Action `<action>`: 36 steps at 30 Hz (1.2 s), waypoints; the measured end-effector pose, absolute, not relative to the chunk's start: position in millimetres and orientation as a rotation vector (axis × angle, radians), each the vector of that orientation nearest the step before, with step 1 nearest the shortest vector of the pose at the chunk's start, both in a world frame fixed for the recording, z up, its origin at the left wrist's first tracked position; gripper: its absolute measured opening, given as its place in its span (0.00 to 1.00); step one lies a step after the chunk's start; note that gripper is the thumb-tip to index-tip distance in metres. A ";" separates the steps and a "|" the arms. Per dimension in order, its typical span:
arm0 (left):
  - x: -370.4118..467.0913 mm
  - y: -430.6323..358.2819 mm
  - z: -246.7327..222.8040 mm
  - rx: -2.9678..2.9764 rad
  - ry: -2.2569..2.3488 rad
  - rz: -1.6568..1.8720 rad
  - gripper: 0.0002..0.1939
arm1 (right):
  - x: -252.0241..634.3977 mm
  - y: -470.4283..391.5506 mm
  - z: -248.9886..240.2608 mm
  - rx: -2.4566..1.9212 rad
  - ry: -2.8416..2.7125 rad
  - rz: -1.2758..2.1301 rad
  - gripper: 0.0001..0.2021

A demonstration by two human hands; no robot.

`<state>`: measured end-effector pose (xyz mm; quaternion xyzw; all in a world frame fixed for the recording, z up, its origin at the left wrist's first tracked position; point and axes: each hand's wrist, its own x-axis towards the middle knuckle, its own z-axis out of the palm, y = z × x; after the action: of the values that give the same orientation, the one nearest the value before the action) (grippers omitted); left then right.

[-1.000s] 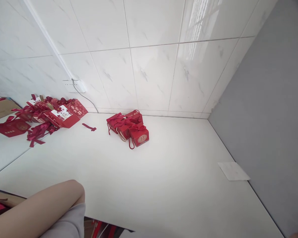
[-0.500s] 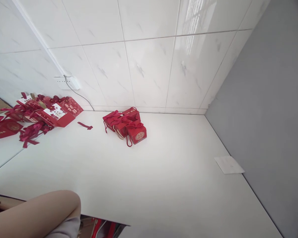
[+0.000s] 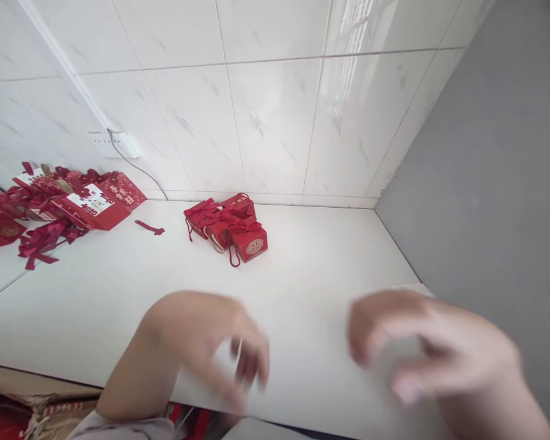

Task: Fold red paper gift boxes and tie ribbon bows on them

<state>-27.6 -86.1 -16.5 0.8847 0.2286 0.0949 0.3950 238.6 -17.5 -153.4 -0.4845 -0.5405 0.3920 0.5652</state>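
Observation:
Over the front part of the white table (image 3: 302, 269), my left hand (image 3: 211, 342) is blurred, its fingers curved and apart with nothing visible between them. To its right, my right hand (image 3: 431, 348) is also blurred, thumb and fingers spaced apart, and it holds nothing. Both hands are bare and separate from each other. Beyond my left hand, a small cluster of red gift boxes (image 3: 252, 245) with ribbon bows and cord handles sits near the wall. Neither hand touches the boxes.
At the left lies a pile of red boxes (image 3: 114, 211) and ribbons (image 3: 50, 241). A dark red strip (image 3: 150, 228) lies beside it. A wall socket (image 3: 114, 145) with a grey cable is behind. A white card (image 3: 415, 287) is partly hidden by my right hand. A grey panel (image 3: 495, 183) borders the right side.
Both hands have come into view over the table's front; earlier only a bent arm showed at the lower left. The view has shifted slightly, and the boxes rest in the same arrangement.

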 end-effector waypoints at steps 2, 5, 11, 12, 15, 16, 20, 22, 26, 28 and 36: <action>0.0 -32.0 -27.5 2.257 0.808 0.245 0.11 | 230.1 -9.4 -158.7 -1.139 -1.289 0.920 0.41; 13.0 29.3 -58.7 2.184 1.555 1.140 0.08 | 217.6 3.8 -164.4 -1.135 -1.342 0.928 0.44; -3.0 57.5 -117.5 2.070 1.588 1.334 0.19 | 180.5 23.1 -174.6 -1.136 -1.382 0.915 0.54; -4.1 56.3 -123.0 2.048 1.563 1.335 0.21 | 172.7 25.4 -176.5 -1.127 -1.389 0.883 0.57; -5.4 51.4 -138.0 1.945 1.438 1.329 0.26 | 158.2 29.3 -180.3 -1.103 -1.386 0.769 0.62; -5.3 49.5 -143.4 1.914 1.380 1.315 0.27 | 158.4 28.8 -180.6 -1.084 -1.345 0.797 0.61; 1.1 42.7 -166.7 1.804 1.155 1.266 0.31 | 183.2 14.6 -179.4 -0.935 -1.147 1.070 0.50; 9.2 39.8 -175.5 1.748 1.099 1.286 0.32 | 200.9 -0.5 -181.0 -0.936 -1.090 1.083 0.35; 30.5 33.0 -181.4 1.672 1.042 1.386 0.31 | 222.5 -36.4 -190.5 -1.014 -0.868 1.015 0.25; 38.9 28.1 -180.1 1.685 0.984 1.367 0.34 | 225.0 -49.5 -194.0 -1.027 -0.797 0.993 0.22; 38.3 12.5 -174.2 1.851 0.831 1.243 0.37 | 234.7 -39.3 -189.1 -1.019 -0.766 1.047 0.18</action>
<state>38.3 12.5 -174.2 0.7222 0.3243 0.4848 0.3719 234.7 -39.3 -189.1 -0.4538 -0.3410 0.4661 0.6786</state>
